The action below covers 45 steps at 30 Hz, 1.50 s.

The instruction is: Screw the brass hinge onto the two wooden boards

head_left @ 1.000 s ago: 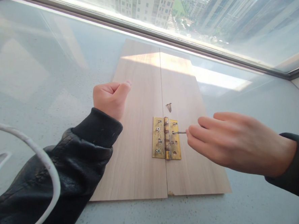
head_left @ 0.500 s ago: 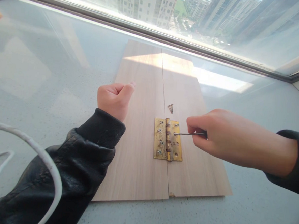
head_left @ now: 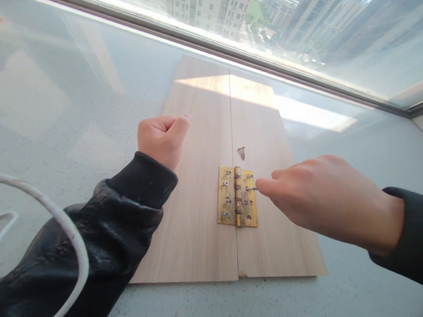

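My right hand is closed round a screwdriver, its handle hidden in my fingers. The thin metal shaft shows, its tip at a hole in the right leaf of a worn brass hinge. The hinge lies open across the seam between two pale wooden boards, the left board and the right board. Screw heads show in its left leaf and in part of the right one. Just beyond the hinge lie some loose screws. My left hand makes a fist over the left board, with nothing seen in it.
The boards lie on a speckled white sill below a window frame. A white cable loops across the lower left, in front of my left sleeve. Sunlight falls over the boards' far end.
My right hand has turned at the wrist and shifted slightly closer to the hinge, covering more of the screwdriver. My left hand has stayed in place.
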Tool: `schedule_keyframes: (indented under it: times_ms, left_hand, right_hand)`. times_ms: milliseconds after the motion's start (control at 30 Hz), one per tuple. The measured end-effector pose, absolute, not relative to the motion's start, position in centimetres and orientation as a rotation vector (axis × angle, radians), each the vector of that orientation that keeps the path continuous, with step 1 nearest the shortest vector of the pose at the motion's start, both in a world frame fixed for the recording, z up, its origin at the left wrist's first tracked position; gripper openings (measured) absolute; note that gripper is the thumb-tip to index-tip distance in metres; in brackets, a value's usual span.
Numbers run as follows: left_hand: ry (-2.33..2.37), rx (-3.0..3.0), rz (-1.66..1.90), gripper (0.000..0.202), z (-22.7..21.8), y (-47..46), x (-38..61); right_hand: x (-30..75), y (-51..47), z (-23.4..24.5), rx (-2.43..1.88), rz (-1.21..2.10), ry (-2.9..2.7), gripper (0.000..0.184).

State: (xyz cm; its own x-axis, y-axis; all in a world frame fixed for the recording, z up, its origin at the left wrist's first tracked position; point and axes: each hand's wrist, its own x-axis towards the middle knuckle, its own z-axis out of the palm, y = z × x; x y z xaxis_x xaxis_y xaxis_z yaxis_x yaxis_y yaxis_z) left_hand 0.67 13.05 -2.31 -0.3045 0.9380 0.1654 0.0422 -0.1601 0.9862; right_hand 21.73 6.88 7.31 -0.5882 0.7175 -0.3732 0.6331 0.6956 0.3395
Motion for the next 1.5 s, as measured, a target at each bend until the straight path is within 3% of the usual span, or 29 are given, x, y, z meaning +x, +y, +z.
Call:
schedule_keyframes:
  times_ms: [133,233,333,500,633,733,867,967,1033,1167,1233,1500]
  left_hand:
    - [1.369,1.183,1.556,0.05,-2.3,13.1,0.8]
    - [1.38,1.18,1.566,0.05,-2.4,13.1,0.7]
    - [1.375,1.179,1.572,0.05,-2.6,13.2,0.7]
    - [1.367,1.183,1.566,0.049,-2.7,13.2,0.5]
    - [1.368,1.191,1.56,0.05,-2.6,13.1,0.5]
    - [1.355,1.189,1.564,0.05,-2.5,13.2,0.6]
    - [1.364,1.19,1.575,0.05,-2.4,13.2,0.7]
    - [1.372,1.168,1.58,0.049,-2.4,13.1,0.8]
    - [1.374,1.145,1.594,0.049,-2.4,13.1,0.8]
    - [1.372,1.164,1.577,0.048,-2.4,13.1,0.7]
    - [1.378,1.179,1.563,0.049,-2.5,13.1,0.6]
    - [1.363,1.18,1.565,0.05,-2.5,13.2,0.6]
  right_hand:
    - [21.2,7.9,7.2,1.577,-0.132,2.134,0.024]
    - [21.1,8.2,7.3,1.702,-0.303,2.044,0.018]
    - [21.3,7.8,7.6,1.355,-0.093,2.244,0.015]
    - [22.5,7.0,7.9,0.52,0.392,2.604,0.027]
    - [23.4,7.3,7.7,0.437,0.375,2.6,0.024]
    - [22.9,7.8,7.6,0.736,0.144,2.464,0.021]
    - [21.4,8.7,7.5,1.571,-0.375,2.081,0.02]
    - [21.0,9.0,7.5,1.747,-0.519,1.923,0.013]
    - [21.4,8.7,7.4,1.51,-0.317,2.1,0.012]
    - [23.1,8.1,7.2,0.619,0.241,2.52,0.024]
    - [23.7,8.2,7.2,0.386,0.358,2.595,0.026]
    - [23.5,8.9,7.0,0.34,0.405,2.567,0.021]
